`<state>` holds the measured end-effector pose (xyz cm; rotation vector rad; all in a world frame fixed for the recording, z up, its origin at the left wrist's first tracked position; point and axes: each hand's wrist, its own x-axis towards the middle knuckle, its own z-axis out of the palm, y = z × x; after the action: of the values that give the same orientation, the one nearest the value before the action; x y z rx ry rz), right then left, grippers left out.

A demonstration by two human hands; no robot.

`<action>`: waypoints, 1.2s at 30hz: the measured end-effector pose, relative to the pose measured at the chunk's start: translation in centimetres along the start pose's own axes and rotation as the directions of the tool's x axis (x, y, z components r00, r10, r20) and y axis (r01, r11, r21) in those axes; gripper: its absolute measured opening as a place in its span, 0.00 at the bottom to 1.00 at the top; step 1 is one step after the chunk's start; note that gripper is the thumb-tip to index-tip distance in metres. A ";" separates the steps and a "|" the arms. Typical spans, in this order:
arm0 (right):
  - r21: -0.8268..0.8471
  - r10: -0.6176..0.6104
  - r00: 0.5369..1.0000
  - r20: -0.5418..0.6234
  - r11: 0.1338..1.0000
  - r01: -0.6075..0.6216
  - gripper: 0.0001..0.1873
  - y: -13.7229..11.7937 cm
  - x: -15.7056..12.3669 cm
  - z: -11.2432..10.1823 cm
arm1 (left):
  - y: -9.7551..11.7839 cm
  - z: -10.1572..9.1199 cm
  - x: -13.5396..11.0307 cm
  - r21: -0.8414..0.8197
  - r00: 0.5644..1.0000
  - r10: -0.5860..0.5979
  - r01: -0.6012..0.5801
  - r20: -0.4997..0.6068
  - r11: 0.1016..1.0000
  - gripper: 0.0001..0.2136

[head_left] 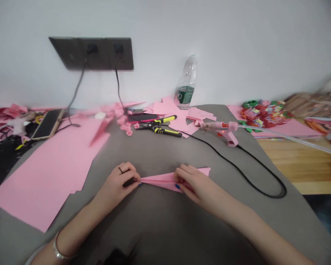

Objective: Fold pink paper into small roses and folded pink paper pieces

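Both hands are gripping a narrow, tapered sheet of folded pink paper [161, 181] over a grey table cover [143, 224]. The left hand [118, 180] is curled nearly closed, pinching the paper's pointed end. The right hand [191, 182] is partly closed, its fingers [183, 171] lying across the fold and pressing the paper's middle. Yellow-handled snips [158, 127] and a pink hot glue gun [226, 132] are lying well beyond the hands.
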<state>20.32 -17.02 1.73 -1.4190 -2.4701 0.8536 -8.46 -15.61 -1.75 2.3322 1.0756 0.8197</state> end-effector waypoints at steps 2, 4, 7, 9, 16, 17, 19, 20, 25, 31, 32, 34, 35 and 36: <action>0.010 0.010 1.000 0.010 1.000 -0.010 0.13 -0.1 0.1 -0.2 | -0.4 -0.2 0.2 -0.012 1.000 -0.001 0.002 0.028 1.000 0.07; 0.025 0.017 1.000 0.022 1.000 -0.017 0.13 -0.1 0.3 -0.3 | -0.7 -0.5 0.4 -0.011 0.998 -0.010 0.011 0.068 1.000 0.07; 0.051 0.025 0.999 0.036 0.998 -0.027 0.14 0.1 0.6 -0.3 | -0.9 -1.0 1.0 -0.003 0.987 -0.046 0.047 0.152 0.999 0.07; 0.063 0.032 0.999 0.038 0.997 -0.035 0.15 0.3 0.9 -0.3 | -0.8 -1.4 1.4 0.001 0.974 -0.097 0.099 0.207 0.995 0.07; 0.090 0.020 0.997 0.080 0.996 -0.027 0.15 0.5 1.7 -0.8 | -0.1 -2.3 2.0 -0.042 0.931 -0.234 0.256 0.280 0.966 0.08; 0.089 0.026 0.996 0.086 0.995 -0.034 0.15 0.4 1.8 -0.9 | 0.0 -2.3 2.1 -0.035 0.929 -0.234 0.254 0.288 0.966 0.08; 0.086 0.038 0.995 0.096 0.995 -0.046 0.15 0.4 1.9 -1.1 | 0.2 -2.4 2.2 -0.026 0.918 -0.251 0.271 0.308 0.962 0.08; 0.087 0.039 0.994 0.100 0.995 -0.048 0.15 0.4 2.0 -1.1 | 0.3 -2.5 2.3 -0.021 0.908 -0.274 0.295 0.317 0.955 0.08; 0.086 0.049 0.990 0.134 0.994 -0.061 0.15 0.3 2.2 -1.2 | 1.0 -3.0 3.9 0.100 0.798 -0.460 0.460 0.389 0.882 0.07; 0.028 0.104 0.978 0.179 0.993 -0.111 0.14 0.2 2.8 -1.5 | 1.3 -3.6 6.8 0.333 0.669 -0.568 0.459 0.480 0.823 0.03; 0.024 0.107 0.977 0.185 0.993 -0.113 0.13 0.2 2.9 -1.5 | 1.3 -3.7 7.0 0.335 0.665 -0.571 0.463 0.481 0.821 0.04; 0.020 0.117 0.974 0.196 0.992 -0.123 0.12 0.3 3.1 -1.5 | 1.1 -3.6 7.3 0.328 0.664 -0.570 0.467 0.484 0.821 0.06; 0.016 0.126 0.971 0.204 0.991 -0.132 0.12 0.3 3.2 -1.6 | 0.9 -3.6 7.4 0.322 0.663 -0.568 0.468 0.488 0.823 0.06; 0.012 0.136 0.968 0.211 0.990 -0.142 0.12 0.3 3.2 -1.6 | 0.7 -3.7 7.3 0.312 0.663 -0.562 0.468 0.495 0.827 0.06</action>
<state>19.47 -13.57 2.46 -1.5838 -2.5178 1.1151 -6.75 -9.71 3.75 1.9883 1.4372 -0.1946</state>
